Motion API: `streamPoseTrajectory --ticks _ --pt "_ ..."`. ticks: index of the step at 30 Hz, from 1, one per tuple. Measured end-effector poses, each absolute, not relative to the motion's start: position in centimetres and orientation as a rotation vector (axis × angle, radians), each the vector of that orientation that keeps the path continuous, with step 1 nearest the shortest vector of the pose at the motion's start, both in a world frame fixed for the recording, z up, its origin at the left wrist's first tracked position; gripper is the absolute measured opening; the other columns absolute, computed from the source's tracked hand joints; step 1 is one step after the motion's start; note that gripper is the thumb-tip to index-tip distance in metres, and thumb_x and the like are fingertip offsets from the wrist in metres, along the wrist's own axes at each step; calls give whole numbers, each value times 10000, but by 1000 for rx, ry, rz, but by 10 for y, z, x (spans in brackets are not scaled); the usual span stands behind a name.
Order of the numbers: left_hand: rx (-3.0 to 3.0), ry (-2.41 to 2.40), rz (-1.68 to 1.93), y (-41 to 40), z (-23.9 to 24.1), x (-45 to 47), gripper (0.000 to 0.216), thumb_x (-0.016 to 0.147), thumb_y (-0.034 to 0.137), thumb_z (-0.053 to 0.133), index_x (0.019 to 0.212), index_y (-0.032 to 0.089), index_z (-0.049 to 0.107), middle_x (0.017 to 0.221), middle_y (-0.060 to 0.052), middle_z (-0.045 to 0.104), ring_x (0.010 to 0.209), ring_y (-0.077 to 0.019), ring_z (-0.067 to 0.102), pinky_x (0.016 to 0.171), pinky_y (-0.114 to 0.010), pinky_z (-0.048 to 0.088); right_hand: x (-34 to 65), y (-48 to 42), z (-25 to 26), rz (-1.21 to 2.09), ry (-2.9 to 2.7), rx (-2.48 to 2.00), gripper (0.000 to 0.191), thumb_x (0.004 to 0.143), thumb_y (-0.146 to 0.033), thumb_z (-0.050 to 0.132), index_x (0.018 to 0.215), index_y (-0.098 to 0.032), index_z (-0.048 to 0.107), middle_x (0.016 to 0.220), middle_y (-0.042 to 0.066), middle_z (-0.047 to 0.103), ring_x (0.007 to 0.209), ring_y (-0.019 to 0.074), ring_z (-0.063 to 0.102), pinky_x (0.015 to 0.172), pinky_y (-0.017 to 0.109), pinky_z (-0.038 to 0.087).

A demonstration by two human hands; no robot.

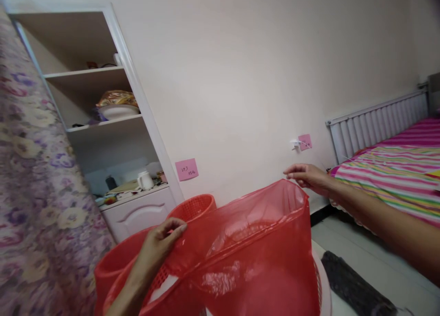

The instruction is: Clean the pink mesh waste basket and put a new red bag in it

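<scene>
At six o'clock, a red plastic bag [254,247] is held stretched over a red mesh basket [192,208]. Its near edge is pinched in the left hand [164,240], grip clamped; its far corner is clamped by the right hand [307,176] at two o'clock.

A bag [254,242] stands before the basket [194,207], shelves [99,128] behind left, bed [395,169] right.
</scene>
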State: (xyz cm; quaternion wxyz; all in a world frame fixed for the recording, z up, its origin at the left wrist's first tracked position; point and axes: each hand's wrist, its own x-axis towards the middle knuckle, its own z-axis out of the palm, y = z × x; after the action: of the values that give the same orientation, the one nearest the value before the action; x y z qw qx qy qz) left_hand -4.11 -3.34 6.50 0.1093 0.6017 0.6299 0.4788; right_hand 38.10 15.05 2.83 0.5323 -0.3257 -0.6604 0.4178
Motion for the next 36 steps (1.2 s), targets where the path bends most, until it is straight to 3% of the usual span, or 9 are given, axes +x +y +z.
streamPoseTrajectory --ticks 3,5,9,13,16,21,27,31,36 --pt "2071 1961 1487 -61 72 -21 302 793 537 621 887 254 668 847 -6 663 776 -181 580 707 -261 429 388 112 41 711 -1655 -754 282 773 -436 702 932 -202 698 834 17 690 683 126 570 623 256 438" --pt "2288 1940 1310 -71 69 -3 320 780 527 652 1010 307 685 1101 -31 684 1046 -253 592 920 -333 429 381 80 47 551 -1901 -666 264 820 -458 660 960 -241 716 968 32 726 932 206 640 845 321 483" --pt "2518 1856 783 -63 41 17 611 651 423 807 1234 370 632 1229 -63 676 1172 -355 547 1090 -505 292 349 39 32 245 -2361 -537 631 655 -435 828 1243 -319 633 1197 74 696 1120 337 605 1003 447 433" --pt "2704 1857 651 -52 26 14 112 803 217 632 782 292 712 754 -28 714 729 -236 620 901 -403 400 330 43 13 60 -2456 -600 235 790 -148 641 971 -281 711 880 78 727 824 273 663 745 383 466" --pt "2709 1861 647 -66 42 15 206 824 229 602 619 255 603 638 3 647 605 -183 566 619 -292 389 339 45 27 156 -2463 -572 196 878 -149 518 809 -249 672 820 45 688 751 198 635 669 329 439" --pt "2732 1719 882 -104 70 22 117 836 355 623 765 306 701 762 -1 710 738 -199 644 673 -249 482 372 20 58 332 -2349 -468 147 905 -229 556 846 -250 690 819 11 659 755 159 604 684 292 446" --pt "2637 1745 1223 -130 61 -7 163 786 401 649 898 358 759 907 -24 752 1018 -277 647 800 -262 519 409 19 41 535 -2091 -600 146 851 -379 649 820 -253 715 829 49 694 801 214 633 728 324 482" --pt "2191 1955 1418 -121 68 -19 480 660 525 737 1103 345 694 1285 -30 632 1222 -301 544 1045 -328 416 418 48 30 624 -1889 -867 419 774 -544 668 1075 -254 702 1009 89 728 890 273 657 737 359 513" --pt "1802 1997 1353 -76 95 -13 678 649 655 684 1207 277 618 1291 -97 618 1145 -325 588 968 -410 457 396 81 39 652 -1750 -1082 627 659 -561 760 1204 -267 662 1148 119 697 865 272 667 599 306 530"
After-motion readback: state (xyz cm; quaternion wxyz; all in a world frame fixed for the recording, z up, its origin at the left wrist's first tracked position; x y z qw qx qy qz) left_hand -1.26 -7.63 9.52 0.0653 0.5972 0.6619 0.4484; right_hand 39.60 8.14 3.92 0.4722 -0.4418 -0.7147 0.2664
